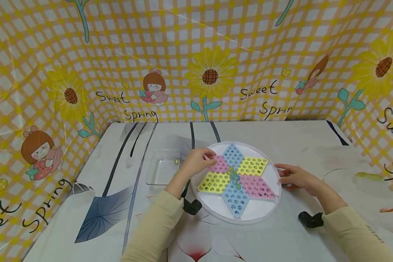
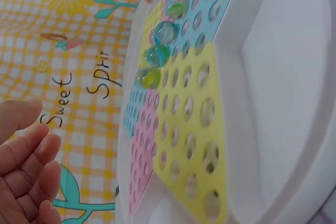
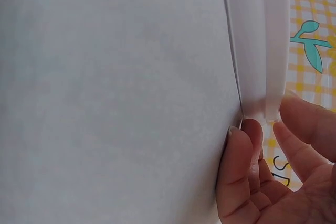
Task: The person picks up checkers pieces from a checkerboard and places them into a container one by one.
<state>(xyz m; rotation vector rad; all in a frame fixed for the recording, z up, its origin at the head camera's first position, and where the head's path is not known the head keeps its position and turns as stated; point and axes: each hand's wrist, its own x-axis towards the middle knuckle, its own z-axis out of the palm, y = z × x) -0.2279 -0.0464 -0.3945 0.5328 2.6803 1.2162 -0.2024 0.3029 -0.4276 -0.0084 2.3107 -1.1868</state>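
A round white Chinese checkers board with a star of pink, yellow and blue sections lies on the table. Several glass marbles sit in holes around its centre; the left wrist view shows green and blue marbles up close. My left hand hovers at the board's upper left, by the pink section, its fingers loosely bent with nothing between them. At the opposite side my right hand grips the rim. In the right wrist view, fingers meet the white rim from above and below.
A clear plastic box with a few small marbles stands left of the board, partly behind my left forearm. Black wrist mounts hang under both sleeves. A yellow checked cloth walls in the back and sides of the patterned table.
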